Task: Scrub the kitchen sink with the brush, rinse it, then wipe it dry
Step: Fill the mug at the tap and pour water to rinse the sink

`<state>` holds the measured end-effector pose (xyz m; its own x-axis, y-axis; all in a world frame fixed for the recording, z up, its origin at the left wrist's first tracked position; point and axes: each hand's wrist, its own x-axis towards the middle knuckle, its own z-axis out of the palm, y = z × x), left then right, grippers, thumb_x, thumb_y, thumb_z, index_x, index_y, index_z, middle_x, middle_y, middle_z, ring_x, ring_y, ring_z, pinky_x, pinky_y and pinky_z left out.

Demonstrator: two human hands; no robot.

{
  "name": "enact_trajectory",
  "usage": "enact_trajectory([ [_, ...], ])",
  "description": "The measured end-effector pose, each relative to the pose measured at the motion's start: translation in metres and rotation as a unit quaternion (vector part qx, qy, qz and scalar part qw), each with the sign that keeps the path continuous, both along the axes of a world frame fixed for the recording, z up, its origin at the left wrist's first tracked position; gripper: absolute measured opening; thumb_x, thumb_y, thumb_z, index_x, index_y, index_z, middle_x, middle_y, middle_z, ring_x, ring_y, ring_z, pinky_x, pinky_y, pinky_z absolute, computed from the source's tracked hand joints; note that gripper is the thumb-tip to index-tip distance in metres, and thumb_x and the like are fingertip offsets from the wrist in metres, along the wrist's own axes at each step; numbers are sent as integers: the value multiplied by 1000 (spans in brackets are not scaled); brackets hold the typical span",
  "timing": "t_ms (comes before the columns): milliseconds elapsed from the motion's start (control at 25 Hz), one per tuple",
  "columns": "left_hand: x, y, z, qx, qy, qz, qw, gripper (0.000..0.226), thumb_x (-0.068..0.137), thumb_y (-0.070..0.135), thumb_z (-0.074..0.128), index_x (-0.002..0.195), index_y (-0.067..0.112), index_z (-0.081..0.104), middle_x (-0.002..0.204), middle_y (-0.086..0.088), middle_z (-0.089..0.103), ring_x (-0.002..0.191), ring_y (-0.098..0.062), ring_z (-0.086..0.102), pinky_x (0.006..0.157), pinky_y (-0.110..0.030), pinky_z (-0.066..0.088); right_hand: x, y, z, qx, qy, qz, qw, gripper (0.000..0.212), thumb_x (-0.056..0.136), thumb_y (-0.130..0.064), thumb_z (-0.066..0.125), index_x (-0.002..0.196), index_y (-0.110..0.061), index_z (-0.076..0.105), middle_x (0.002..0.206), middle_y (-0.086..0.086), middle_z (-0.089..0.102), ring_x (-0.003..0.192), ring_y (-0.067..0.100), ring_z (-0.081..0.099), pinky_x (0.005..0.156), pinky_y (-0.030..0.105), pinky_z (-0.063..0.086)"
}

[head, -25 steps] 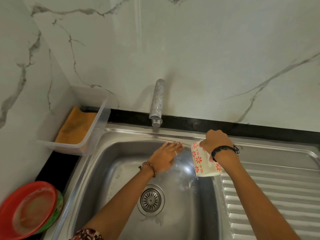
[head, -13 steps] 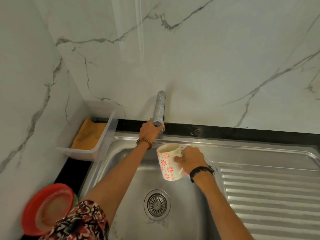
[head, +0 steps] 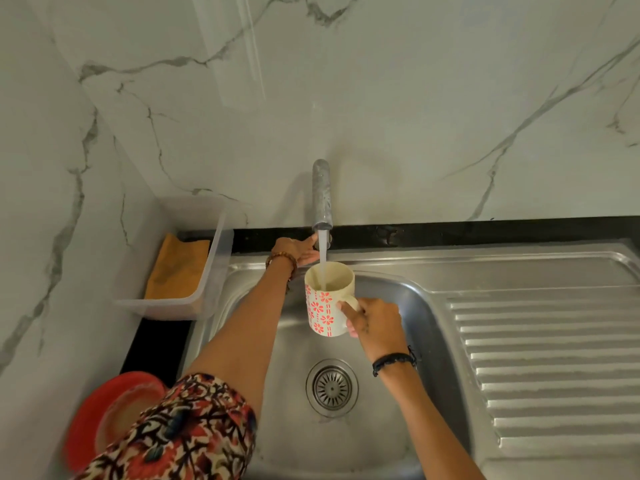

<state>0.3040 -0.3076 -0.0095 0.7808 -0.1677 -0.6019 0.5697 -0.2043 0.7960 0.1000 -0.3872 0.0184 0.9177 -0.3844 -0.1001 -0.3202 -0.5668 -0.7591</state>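
A steel sink (head: pixel 408 306) with a round drain (head: pixel 331 388) lies below me. My right hand (head: pixel 372 322) grips the handle of a white mug with red flowers (head: pixel 327 303), held upright over the basin under the tap (head: pixel 321 195). Water runs from the tap into the mug. My left hand (head: pixel 298 251) reaches to the base of the tap spout and holds the valve there. No brush is in view.
A clear plastic tub (head: pixel 207 289) holding an orange cloth (head: pixel 176 268) stands at the sink's back left corner. Red plates (head: pixel 104 420) are stacked at the front left. The ribbed drainboard (head: pixel 554 358) stretches to the right. Marble walls rise behind and to the left.
My left hand left the basin wall and went up to the tap. My right hand turned the mug upright and brought it under the spout. Water now flows.
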Motion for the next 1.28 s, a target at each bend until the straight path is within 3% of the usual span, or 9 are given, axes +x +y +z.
enact_trajectory([
  [80,1,0,-2,-27,16,6,999,16,91,13,56,89,-2,60,82,-4,67,53,-15,67,78,-22,54,-2,1,0,5,-9,-8,1000,40,91,-33,55,86,4,68,86,17,72,78,27,70,70,35,57],
  [160,1,-1,-2,-14,8,-19,1000,28,91,19,57,106,-4,59,97,-6,61,82,-19,68,62,-16,53,-4,3,-1,5,-12,-13,1000,40,91,-34,55,88,4,68,86,18,72,79,28,69,71,36,58],
  [240,2,0,-6,-1,17,-14,1000,28,86,30,65,89,3,61,76,0,68,70,-10,68,65,-16,54,-5,5,-2,-3,-11,-8,1000,40,92,-34,55,91,4,68,87,18,72,80,28,69,72,36,57],
  [320,-2,2,-7,3,-16,-12,1000,22,88,24,62,74,10,54,43,10,60,40,1,58,54,-12,52,-4,7,-2,-8,-11,-4,1000,40,92,-34,54,92,3,69,88,18,72,81,29,69,73,37,56],
  [400,-4,2,-9,22,-39,-13,999,27,93,20,55,68,12,48,30,12,49,31,0,50,44,-12,45,-1,9,-1,-4,-14,-5,1000,40,92,-35,54,91,3,68,88,19,72,81,30,69,73,40,56],
  [520,-5,-1,-5,90,-47,-66,993,47,92,40,51,56,12,44,25,8,40,38,-9,43,56,-19,38,-2,12,-3,6,-18,-13,1000,41,91,-36,55,93,3,68,89,20,72,82,32,69,73,44,56],
  [720,-5,1,-12,110,-66,-68,989,49,90,45,53,56,10,45,23,6,38,19,-3,34,56,-21,38,-3,11,-5,37,-32,-34,998,42,90,-34,58,94,6,68,90,24,71,83,36,68,71,49,56],
  [1040,0,3,-13,101,-52,-57,992,40,83,42,65,60,13,50,49,-1,46,45,-12,37,51,-21,37,-3,3,3,54,-30,-38,997,39,89,-31,60,99,6,67,98,21,70,90,32,68,75,45,58],
  [1280,-4,0,-2,225,-209,-96,947,37,85,41,63,61,15,51,61,-1,52,62,-17,51,66,-28,45,2,-3,7,34,-33,-26,999,38,90,-32,58,98,4,67,100,19,70,92,29,68,76,40,58],
])
